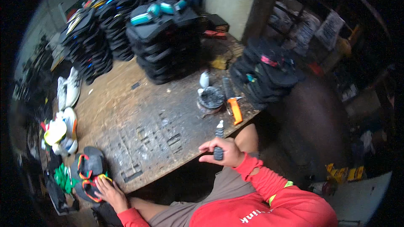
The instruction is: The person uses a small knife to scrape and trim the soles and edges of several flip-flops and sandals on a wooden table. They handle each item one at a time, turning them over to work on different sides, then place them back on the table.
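The right hand (229,151) has its grip closed around a black tool (219,132) at the near edge of the table (126,94). The left hand (111,194) rests on the flip-flops (97,163), left; its grip state cannot be determined.

rough scuffed wooden table (126,117), matt rubbery sandals (97,160), smooth plastic handle (236,112)
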Tool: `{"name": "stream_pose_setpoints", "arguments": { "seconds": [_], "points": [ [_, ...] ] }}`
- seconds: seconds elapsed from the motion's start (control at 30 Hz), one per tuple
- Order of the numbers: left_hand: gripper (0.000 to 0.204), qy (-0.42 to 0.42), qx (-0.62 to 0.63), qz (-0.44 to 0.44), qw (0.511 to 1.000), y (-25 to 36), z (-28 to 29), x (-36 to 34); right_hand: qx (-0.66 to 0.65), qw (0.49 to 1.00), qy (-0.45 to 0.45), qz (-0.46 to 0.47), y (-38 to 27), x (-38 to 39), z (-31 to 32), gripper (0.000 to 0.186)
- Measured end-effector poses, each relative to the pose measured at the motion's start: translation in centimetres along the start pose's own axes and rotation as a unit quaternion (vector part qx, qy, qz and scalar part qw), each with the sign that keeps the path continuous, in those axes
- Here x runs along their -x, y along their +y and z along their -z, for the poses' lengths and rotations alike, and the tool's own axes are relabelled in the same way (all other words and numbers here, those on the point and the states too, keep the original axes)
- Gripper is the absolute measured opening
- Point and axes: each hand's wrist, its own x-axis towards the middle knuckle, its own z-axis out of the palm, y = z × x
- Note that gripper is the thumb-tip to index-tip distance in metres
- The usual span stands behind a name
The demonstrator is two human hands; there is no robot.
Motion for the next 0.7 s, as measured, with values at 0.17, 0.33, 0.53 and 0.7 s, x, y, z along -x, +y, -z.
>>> {"name": "stream_pose_setpoints", "arguments": {
  "seconds": [0.17,0.33,0.53,0.7],
  "points": [
    [0.055,0.026,-0.047,-0.005,0.999,1.1,0.4,-0.5,0.246,0.951,0.180,0.054,-3.7,-3.4,11.3,0.032],
    [0.058,0.082,-0.008,-0.001,0.997,0.9,-1.1,-0.4,0.466,0.826,0.297,-0.110,-2.7,-9.5,25.6,0.048],
    [0.056,0.243,0.094,-0.073,0.963,-0.2,-2.2,0.0,0.486,0.776,0.160,-0.368,1.7,-13.7,36.8,0.071],
    [0.043,0.301,0.180,-0.040,0.936,-0.2,-1.1,1.0,0.457,0.779,0.227,-0.364,0.8,-12.7,37.7,0.044]
  ]
}}
